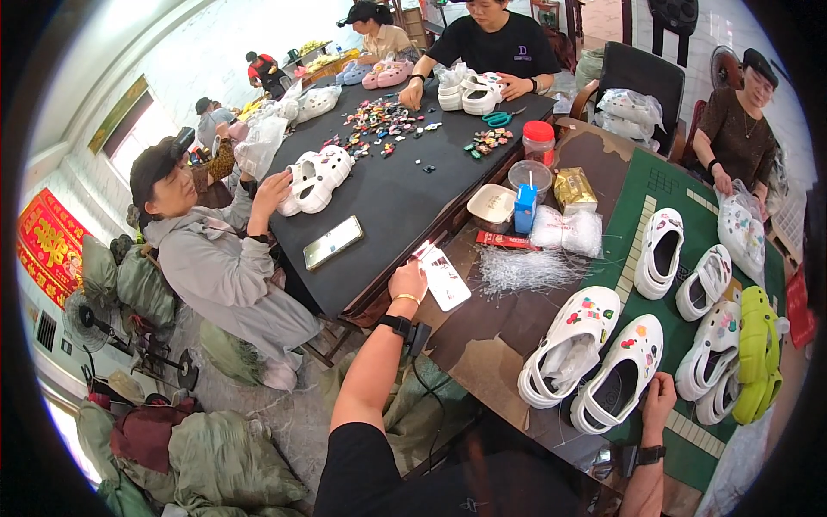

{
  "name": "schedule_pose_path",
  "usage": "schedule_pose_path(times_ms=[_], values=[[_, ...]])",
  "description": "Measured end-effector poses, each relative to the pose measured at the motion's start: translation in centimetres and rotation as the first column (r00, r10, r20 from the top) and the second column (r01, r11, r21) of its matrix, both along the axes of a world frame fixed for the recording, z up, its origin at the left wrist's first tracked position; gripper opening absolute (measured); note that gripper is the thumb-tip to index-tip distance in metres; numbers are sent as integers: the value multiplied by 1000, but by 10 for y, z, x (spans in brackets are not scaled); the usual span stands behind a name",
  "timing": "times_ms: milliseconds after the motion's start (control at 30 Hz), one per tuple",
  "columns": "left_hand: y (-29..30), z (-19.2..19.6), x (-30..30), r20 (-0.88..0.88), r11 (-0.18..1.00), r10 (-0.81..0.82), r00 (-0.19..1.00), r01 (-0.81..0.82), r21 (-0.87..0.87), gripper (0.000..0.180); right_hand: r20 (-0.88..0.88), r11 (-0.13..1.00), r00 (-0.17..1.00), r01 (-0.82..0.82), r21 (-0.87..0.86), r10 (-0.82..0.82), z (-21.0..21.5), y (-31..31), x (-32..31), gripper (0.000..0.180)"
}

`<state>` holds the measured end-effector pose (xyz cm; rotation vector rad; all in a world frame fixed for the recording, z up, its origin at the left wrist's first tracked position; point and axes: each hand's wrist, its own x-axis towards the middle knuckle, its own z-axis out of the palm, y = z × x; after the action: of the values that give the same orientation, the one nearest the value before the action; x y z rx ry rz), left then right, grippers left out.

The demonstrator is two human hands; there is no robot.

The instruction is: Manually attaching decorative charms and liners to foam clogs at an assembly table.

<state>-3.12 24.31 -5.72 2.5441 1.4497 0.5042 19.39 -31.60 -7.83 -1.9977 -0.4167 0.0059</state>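
My left hand [407,282] is closed on the edge of a white printed card [444,281] at the table's near left edge. My right hand [659,400] rests beside a white clog [618,372] decorated with small charms; its fingers are loosely bent, and no object shows in them. Whether it touches the clog is unclear. A matching white clog [570,345] stands just left of that one, with clear plastic inside. More white clogs [660,254] and lime-green clogs [757,353] stand to the right on a green mat [633,185].
Clear plastic fasteners [525,270] lie beyond my left hand, near a blue carton [525,207] and a red-lidded jar [538,142]. Co-workers handle clogs around a black table [379,202] bearing colourful charms [379,121], scissors [502,117] and a phone [333,242]. Sacks [228,461] lie on the floor, left.
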Motion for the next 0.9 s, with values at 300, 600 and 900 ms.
schedule_pose_path(times_ms=[300,600,900], values=[[-7,0,0,2,1000,17,1000,-17,13,19,-15,1000,1000,8,-17,-8,-3,-3,1,10],[3,-16,14,-67,997,79,995,-80,-12,20,-5,1000,1000,-3,-5,3,-7,-4,3,10],[-4,-3,7,-34,988,59,998,-64,-143,30,0,1000,1000,-2,0,2,4,2,-2,10]])
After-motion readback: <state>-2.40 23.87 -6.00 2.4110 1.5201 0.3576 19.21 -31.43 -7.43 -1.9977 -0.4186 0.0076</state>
